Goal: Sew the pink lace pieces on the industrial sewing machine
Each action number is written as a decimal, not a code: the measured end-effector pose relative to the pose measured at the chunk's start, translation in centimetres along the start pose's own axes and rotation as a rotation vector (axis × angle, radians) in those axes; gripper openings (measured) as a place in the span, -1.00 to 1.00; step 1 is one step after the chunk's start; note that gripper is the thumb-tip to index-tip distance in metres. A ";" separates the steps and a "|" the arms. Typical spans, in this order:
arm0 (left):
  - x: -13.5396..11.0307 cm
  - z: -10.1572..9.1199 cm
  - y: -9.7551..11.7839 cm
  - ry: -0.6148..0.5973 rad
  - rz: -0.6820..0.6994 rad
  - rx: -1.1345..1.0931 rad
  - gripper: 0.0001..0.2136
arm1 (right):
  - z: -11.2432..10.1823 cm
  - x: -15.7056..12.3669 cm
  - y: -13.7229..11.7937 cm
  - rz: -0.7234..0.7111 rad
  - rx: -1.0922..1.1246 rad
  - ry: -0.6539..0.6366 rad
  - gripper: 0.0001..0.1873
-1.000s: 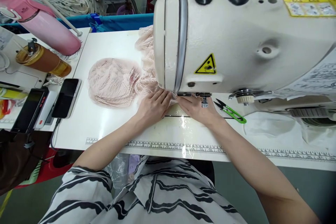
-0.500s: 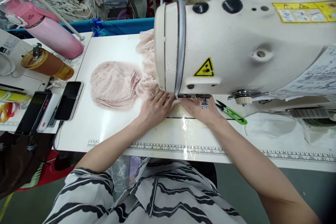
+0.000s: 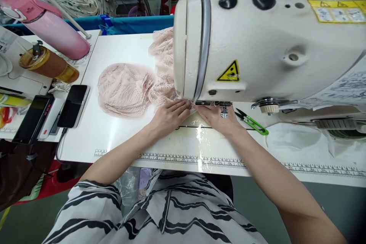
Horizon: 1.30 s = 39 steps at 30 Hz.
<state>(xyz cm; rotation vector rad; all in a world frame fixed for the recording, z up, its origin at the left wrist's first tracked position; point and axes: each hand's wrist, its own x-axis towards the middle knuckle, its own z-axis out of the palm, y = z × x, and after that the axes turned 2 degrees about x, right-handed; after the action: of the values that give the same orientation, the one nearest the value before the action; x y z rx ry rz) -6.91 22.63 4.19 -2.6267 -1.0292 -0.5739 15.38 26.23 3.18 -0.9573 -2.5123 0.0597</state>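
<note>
Pale pink lace fabric (image 3: 126,89) lies bunched on the white table and runs in under the head of a sewing machine (image 3: 257,57). My left hand (image 3: 171,116) rests flat on the fabric's near edge, fingers stretched toward the needle area. From the other side my right hand (image 3: 219,118) reaches in, its visible fingers stretched out close to the fabric's edge; the machine head covers part of them. The needle itself is hidden. Green thread snips (image 3: 253,122) lie just right of my right hand.
A printed ruler strip (image 3: 183,159) runs along the table's front edge. At the left are a phone (image 3: 73,106), a dark handheld device (image 3: 33,119), a drink cup (image 3: 48,65) and a pink bottle (image 3: 57,32). White cloth (image 3: 294,137) lies right of the snips.
The view has shifted slightly, moving the machine a little right in the picture. My left fingers lie a bit straighter and flatter; both hands stay near the needle area.
</note>
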 end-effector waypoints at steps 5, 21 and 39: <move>0.2 -0.2 -0.1 0.063 -0.009 0.026 -0.82 | 0.0 0.1 -0.3 -0.143 -0.328 0.142 -0.82; -0.2 -1.3 -0.4 0.056 -0.080 0.107 -0.89 | 1.0 -0.5 -1.3 -0.119 0.071 0.038 -0.82; 0.2 -2.5 -0.3 -0.085 0.121 -0.054 -0.65 | -1.2 0.3 -1.3 -0.389 0.378 0.094 -0.90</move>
<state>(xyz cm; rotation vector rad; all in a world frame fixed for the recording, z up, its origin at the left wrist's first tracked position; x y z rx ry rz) -7.64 22.01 6.55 -2.7595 -0.8826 -0.4731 14.85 25.27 4.61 -0.3087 -2.4315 0.3449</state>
